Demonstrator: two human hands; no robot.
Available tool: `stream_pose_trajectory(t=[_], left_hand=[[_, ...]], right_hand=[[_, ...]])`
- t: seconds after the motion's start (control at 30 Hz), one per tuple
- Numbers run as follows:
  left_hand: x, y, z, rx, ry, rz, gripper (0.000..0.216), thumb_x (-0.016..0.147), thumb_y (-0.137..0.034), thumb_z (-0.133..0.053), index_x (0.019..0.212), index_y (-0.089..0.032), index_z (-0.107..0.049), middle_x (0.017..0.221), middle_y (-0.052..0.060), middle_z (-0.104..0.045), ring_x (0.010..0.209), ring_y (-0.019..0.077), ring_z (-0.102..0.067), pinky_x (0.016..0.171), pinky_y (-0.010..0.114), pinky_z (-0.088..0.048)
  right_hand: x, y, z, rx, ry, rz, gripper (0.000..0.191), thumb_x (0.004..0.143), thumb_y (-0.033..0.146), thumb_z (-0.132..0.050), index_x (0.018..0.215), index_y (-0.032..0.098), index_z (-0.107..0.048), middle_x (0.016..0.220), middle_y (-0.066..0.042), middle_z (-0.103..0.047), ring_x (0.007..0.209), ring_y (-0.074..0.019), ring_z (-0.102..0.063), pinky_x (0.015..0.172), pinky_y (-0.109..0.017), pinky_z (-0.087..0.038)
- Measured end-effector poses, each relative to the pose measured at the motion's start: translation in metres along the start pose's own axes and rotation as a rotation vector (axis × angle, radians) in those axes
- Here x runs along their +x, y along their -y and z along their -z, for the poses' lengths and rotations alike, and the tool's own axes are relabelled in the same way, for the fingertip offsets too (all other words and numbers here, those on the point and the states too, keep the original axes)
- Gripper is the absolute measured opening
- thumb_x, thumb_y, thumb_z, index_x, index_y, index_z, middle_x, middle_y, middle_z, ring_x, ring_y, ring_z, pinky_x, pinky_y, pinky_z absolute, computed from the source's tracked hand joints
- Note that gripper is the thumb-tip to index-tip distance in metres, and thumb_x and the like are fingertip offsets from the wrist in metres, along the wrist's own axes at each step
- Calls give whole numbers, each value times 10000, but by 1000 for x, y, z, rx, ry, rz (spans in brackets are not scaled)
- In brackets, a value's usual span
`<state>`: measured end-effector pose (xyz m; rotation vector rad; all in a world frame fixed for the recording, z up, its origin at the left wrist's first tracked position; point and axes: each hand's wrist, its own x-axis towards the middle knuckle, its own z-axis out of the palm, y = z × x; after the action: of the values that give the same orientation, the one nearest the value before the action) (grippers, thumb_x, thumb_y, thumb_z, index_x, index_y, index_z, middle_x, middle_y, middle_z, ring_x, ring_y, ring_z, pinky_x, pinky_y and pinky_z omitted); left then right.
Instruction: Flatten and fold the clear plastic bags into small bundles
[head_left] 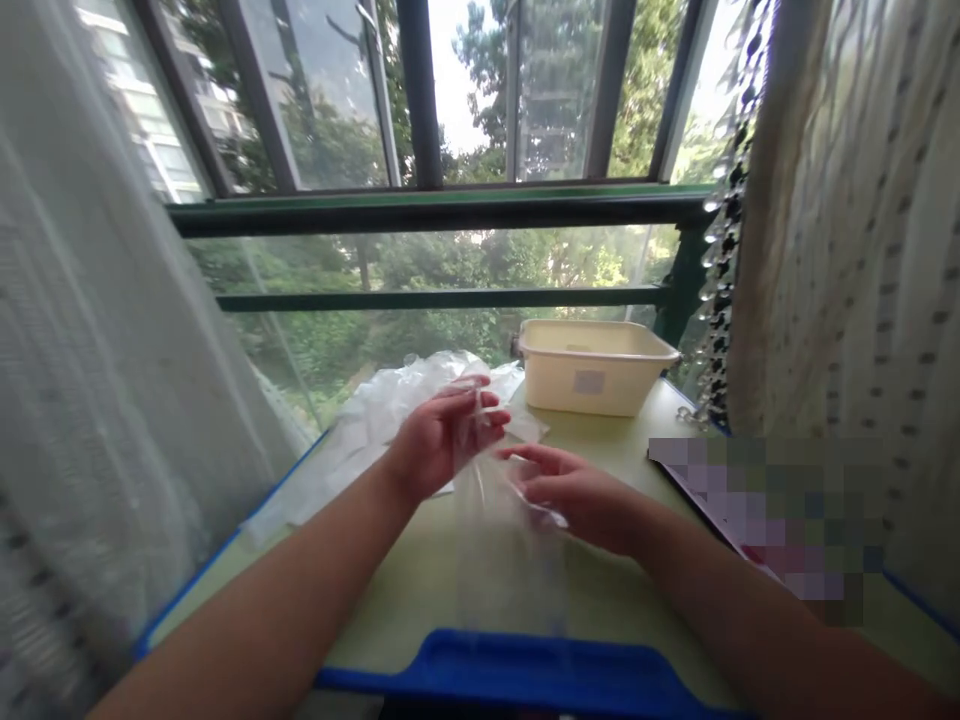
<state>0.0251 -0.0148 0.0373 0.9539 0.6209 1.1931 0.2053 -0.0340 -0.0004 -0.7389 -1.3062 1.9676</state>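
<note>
A clear plastic bag (502,560) hangs between my hands above the table, its lower end reaching down towards the blue front edge. My left hand (454,430) is closed on the upper part of the bag, with the film running over its fingers. Lower and to the right, my right hand (574,490) pinches the bag's side between thumb and fingers. Behind my left hand lies a loose pile of clear plastic bags (375,410), partly hidden by that hand and forearm.
A cream plastic bin (592,385) with a small label stands at the back right. The pale green table (405,580) has a raised blue rim (540,655). A blurred-out flat object (765,520) lies at the right. Curtains (847,230) hang on both sides, before a window.
</note>
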Motion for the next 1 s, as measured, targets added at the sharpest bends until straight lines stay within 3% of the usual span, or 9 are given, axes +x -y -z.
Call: stream_pose_trajectory(t=[0.17, 0.3, 0.37, 0.43, 0.5, 0.67, 0.8, 0.93, 1.0], left_hand=[[12, 11, 3, 53, -23, 51, 222, 840, -253, -438, 998, -146, -552, 870, 79, -657, 827, 223, -651, 772, 403, -510], [18, 22, 7, 147, -97, 215, 265, 855, -341, -410, 926, -119, -536, 840, 113, -664, 740, 214, -658, 684, 371, -530], [18, 28, 9, 226, -91, 259, 341, 823, -456, -466, 927, -135, -515, 846, 111, -659, 683, 202, -651, 603, 344, -538], [17, 33, 11, 348, -81, 223, 394, 728, -448, -620, 957, -151, -502, 861, 94, -650, 648, 173, -636, 559, 301, -536], [15, 37, 11, 467, -79, 182, 438, 645, -316, -728, 987, -156, -505, 842, 71, -643, 638, 145, -621, 541, 250, -526], [13, 38, 9, 539, -112, 209, 383, 622, -110, -662, 986, -144, -546, 842, 70, -660, 622, 119, -608, 459, 160, -473], [14, 32, 6, 494, -120, 298, 346, 649, -76, -583, 988, -140, -553, 865, 91, -681, 562, 114, -607, 482, 203, -511], [14, 31, 2, 370, -37, 271, 279, 733, -154, -554, 1009, -127, -520, 860, 114, -677, 603, 152, -639, 562, 289, -547], [13, 32, 1, 362, -3, 218, 283, 782, -221, -515, 1047, -122, -494, 881, 127, -667, 661, 180, -653, 590, 318, -547]], right_hand=[[-4, 13, 22, -186, -194, 214, 258, 616, 183, -650, 854, 175, -552, 686, 41, -486, 559, -71, -448, 525, -210, -345], [-1, 23, 42, -804, -552, 542, 138, 658, 220, -599, 688, 186, -468, 698, 15, -474, 674, -127, -455, 645, -265, -374], [-1, 23, 50, -1138, -638, 623, 112, 666, 204, -577, 663, 191, -466, 730, -9, -487, 750, -160, -463, 726, -302, -376], [0, 20, 55, -1307, -614, 625, 103, 661, 204, -585, 688, 191, -486, 779, -25, -507, 799, -177, -473, 770, -318, -377], [1, 17, 58, -1304, -566, 578, 126, 663, 232, -602, 727, 188, -503, 815, -29, -522, 807, -175, -491, 764, -314, -396], [3, 18, 55, -940, -488, 452, 128, 719, 278, -583, 765, 176, -520, 818, -28, -575, 778, -153, -560, 687, -291, -455], [-3, 23, 51, -738, -455, 411, 253, 712, 281, -616, 928, 168, -549, 958, -69, -610, 865, -163, -586, 738, -312, -472], [-11, 20, 41, -900, -197, 273, 592, 616, 308, -712, 1168, 212, -519, 1145, -80, -576, 970, -206, -560, 773, -329, -463], [-12, 16, 37, -1051, -152, 247, 507, 618, 292, -705, 1102, 202, -582, 1012, -61, -637, 870, -210, -584, 735, -329, -457]])
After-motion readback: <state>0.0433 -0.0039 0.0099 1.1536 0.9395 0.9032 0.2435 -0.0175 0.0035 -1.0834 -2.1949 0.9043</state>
